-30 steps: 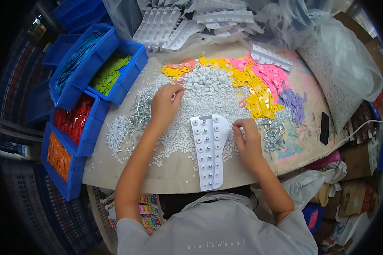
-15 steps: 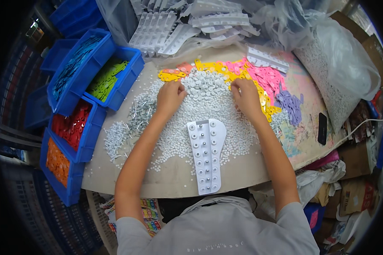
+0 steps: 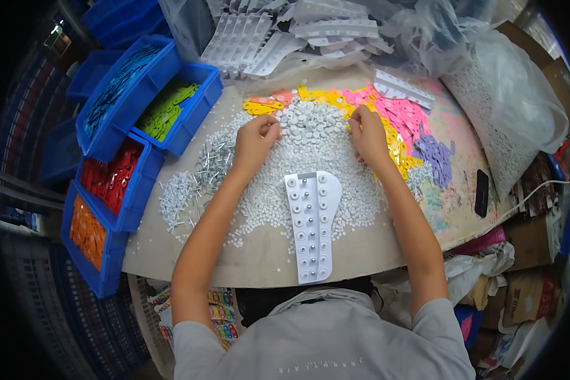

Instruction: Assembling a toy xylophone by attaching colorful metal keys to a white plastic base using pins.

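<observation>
Head view, only one: both hands rest on the far part of a heap of small white round pieces (image 3: 310,136) in the middle of a round, paint-stained table (image 3: 259,256). Left hand (image 3: 254,140) is at the heap's left edge, fingers curled together, tips down in the pieces; cannot tell if anything is pinched. Right hand (image 3: 367,134) is at the heap's right edge, where white meets yellow, fingers bent and bunched, tips on the pieces; what they grip, if anything, is hidden. The hands are apart, heap top between them. White paddle-shaped tray (image 3: 311,221) with rows of round sockets lies nearer the person, between the forearms, narrow end toward the table edge, touched by neither hand. Left of the left hand: scatter of small metal pins (image 3: 210,166) and more white bits (image 3: 174,201). Beyond and right of the heap: yellow flat tags (image 3: 396,149), pink tags (image 3: 406,115), purple tags (image 3: 436,155), orange ones (image 3: 267,101) at far left of that band. Blue bins along the table's left: green tags (image 3: 166,111), red tags (image 3: 113,178), orange tags (image 3: 87,232), blue tags (image 3: 117,88). Stacked white trays (image 3: 259,45) at the far side. Big clear bag of white pieces (image 3: 510,114) on the right, dark phone (image 3: 481,193) near it.
</observation>
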Tool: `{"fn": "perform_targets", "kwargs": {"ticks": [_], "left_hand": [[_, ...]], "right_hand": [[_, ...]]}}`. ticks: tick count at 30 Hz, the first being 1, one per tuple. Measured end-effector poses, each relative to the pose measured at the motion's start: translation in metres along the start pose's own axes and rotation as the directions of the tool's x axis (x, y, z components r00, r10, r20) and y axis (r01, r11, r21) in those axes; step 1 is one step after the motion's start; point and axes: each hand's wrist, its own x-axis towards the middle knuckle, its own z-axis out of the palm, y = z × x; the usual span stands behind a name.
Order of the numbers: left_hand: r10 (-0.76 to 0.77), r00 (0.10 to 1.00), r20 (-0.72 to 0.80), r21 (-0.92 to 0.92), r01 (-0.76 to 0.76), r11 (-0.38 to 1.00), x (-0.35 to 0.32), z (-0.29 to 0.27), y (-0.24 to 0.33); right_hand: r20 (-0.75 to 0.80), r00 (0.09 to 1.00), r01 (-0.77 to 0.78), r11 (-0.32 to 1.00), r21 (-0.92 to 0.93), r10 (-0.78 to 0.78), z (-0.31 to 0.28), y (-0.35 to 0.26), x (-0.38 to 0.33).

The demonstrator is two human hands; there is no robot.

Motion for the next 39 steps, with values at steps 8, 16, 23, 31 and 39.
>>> {"fn": "perform_targets", "kwargs": {"ticks": [8,16,23,31,39], "left_hand": [[-0.062,0.986,0.156,-0.294,0.106,0.95,-0.102,-0.023,0.018],[0.11,0.946,0.304,0.003,-0.117,0.993,-0.178,-0.009,0.039],[0.159,0.94,0.302,0.078,-0.19,0.979,-0.19,-0.001,0.044],[0.167,0.949,0.266,0.05,-0.187,0.981,-0.19,0.005,0.041],[0.258,0.944,0.203,0.163,-0.293,0.942,-0.19,0.009,0.04]], "right_hand": [[0.192,0.973,0.055,0.938,0.342,-0.127,-0.06,-0.068,-0.121],[0.375,0.916,-0.03,0.906,0.422,-0.144,-0.059,-0.086,-0.176],[0.352,0.929,-0.021,0.93,0.366,-0.118,-0.049,-0.088,-0.183],[0.119,0.954,0.257,0.954,0.156,-0.276,-0.032,-0.083,-0.197],[0.028,0.951,0.3,0.94,0.165,-0.309,-0.022,-0.076,-0.205]]}}
